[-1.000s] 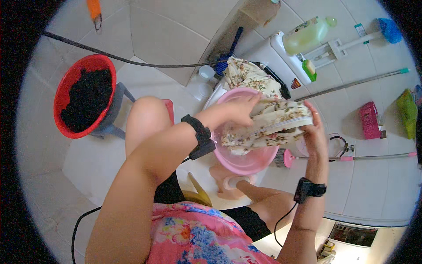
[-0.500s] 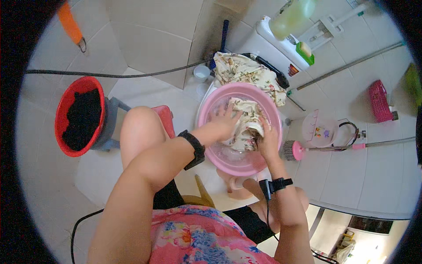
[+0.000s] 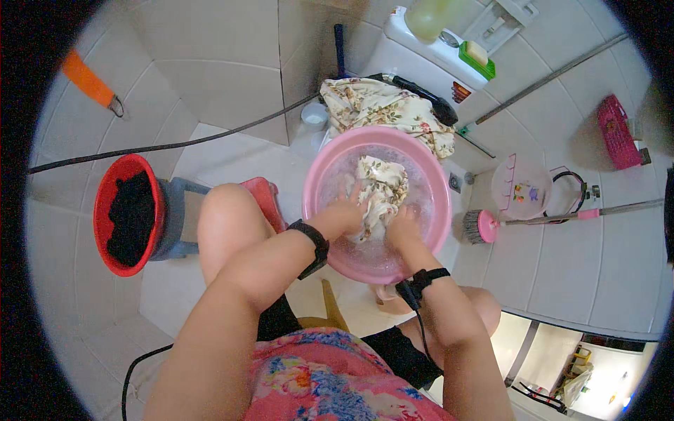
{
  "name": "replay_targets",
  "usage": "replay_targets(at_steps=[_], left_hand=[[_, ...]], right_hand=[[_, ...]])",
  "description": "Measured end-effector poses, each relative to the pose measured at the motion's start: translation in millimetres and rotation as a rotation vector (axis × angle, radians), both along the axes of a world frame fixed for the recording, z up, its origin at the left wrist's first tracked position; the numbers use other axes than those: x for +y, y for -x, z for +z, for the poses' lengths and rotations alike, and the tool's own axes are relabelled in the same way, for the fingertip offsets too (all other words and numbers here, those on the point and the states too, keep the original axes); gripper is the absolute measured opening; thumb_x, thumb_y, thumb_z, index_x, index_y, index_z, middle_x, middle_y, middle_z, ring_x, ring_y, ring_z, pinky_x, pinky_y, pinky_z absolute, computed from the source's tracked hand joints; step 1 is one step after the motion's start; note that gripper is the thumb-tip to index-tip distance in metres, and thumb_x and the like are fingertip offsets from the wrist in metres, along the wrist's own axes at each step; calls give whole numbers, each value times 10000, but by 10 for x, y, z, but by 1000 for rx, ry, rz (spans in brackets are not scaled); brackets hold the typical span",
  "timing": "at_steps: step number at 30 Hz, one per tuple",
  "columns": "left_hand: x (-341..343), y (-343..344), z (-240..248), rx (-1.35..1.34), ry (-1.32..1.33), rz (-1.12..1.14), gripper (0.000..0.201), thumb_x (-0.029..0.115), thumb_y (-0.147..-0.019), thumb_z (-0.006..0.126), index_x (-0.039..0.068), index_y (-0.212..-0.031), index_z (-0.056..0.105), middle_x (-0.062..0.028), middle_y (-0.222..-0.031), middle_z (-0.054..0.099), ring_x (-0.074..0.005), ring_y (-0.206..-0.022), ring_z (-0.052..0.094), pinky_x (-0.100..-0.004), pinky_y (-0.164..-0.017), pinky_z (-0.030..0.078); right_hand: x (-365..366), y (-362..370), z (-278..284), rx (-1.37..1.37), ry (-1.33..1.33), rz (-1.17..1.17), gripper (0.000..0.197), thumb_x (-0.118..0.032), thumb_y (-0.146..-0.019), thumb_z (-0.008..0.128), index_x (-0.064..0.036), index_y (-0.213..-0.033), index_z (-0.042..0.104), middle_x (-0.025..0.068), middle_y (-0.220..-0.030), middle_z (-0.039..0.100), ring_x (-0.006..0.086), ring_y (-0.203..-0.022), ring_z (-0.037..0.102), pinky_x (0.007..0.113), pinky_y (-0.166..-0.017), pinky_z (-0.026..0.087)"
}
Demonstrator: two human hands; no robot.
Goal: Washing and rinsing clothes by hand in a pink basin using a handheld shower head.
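Observation:
A pink basin (image 3: 317,242) of sudsy water stands in front of me. In it lies a bunched, wet cream cloth (image 3: 382,184) with a floral print. My left hand (image 3: 345,212) is at the cloth's left side, its fingers bent into the fabric. On the other side my right hand (image 3: 403,228) is closed on the cloth's lower right edge, its fingertips partly hidden by fabric and water. Both wrists wear black straps. More cream floral fabric (image 3: 379,105) lies heaped just behind the basin, on a white surface.
To the left, a red basin (image 3: 159,231) of dark cloth sits on a grey-blue stool (image 3: 184,210). A black hose (image 3: 203,140) crosses behind. A toilet brush or scrubber with pink head (image 3: 484,226) is at right. A green soap dish (image 3: 477,59) sits on the white tank (image 3: 414,56).
My hands have drawn closer together and nearer to me, bunching the cloth more tightly. The left fingers, earlier spread flat on it, are now bent. The view has shifted slightly.

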State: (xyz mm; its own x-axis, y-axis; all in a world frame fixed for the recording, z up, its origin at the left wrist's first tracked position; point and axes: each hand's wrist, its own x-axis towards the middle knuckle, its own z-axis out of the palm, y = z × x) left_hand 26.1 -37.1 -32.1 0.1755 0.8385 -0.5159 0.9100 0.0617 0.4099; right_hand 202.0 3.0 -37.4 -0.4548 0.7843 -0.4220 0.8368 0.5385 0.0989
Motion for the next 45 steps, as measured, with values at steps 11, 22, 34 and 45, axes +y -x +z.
replay_targets(at_steps=[11,22,34,45], left_hand=[[209,200,134,-304,359,82,650,179,-816,575,80,-1416,345,-233,-1475,263,-394,-1234,431,-419,-989,435],[-167,568,550,-1291,732,849,1237,914,-663,259,-61,-1422,205,-292,-1385,351,-448,-1267,384,-595,-976,364],[-131,-63,784,-2199,466,809,877,790,-812,265,104,-1323,461,-132,-1339,486,-348,-1230,462,-540,-1024,350],[85,-253,1031,-2143,268,1146,350,289,-903,555,56,-1164,571,-139,-1172,610,-340,-1088,574,-529,-950,439]], right_hand=[[513,-272,421,732,243,-105,750,-67,-692,650,-106,-1399,404,178,-1318,511,245,-1209,496,339,-1003,388],[266,186,2158,1133,322,-172,773,-113,-698,784,-78,-1383,428,90,-1287,511,176,-1142,495,293,-975,393],[-975,232,1901,1430,143,-175,779,-288,-721,787,-49,-1356,404,152,-1274,540,262,-1176,531,367,-1002,407],[-692,-40,959,2416,1032,-1052,599,-469,-987,329,17,-1330,402,170,-1327,498,310,-1222,485,437,-1027,405]])
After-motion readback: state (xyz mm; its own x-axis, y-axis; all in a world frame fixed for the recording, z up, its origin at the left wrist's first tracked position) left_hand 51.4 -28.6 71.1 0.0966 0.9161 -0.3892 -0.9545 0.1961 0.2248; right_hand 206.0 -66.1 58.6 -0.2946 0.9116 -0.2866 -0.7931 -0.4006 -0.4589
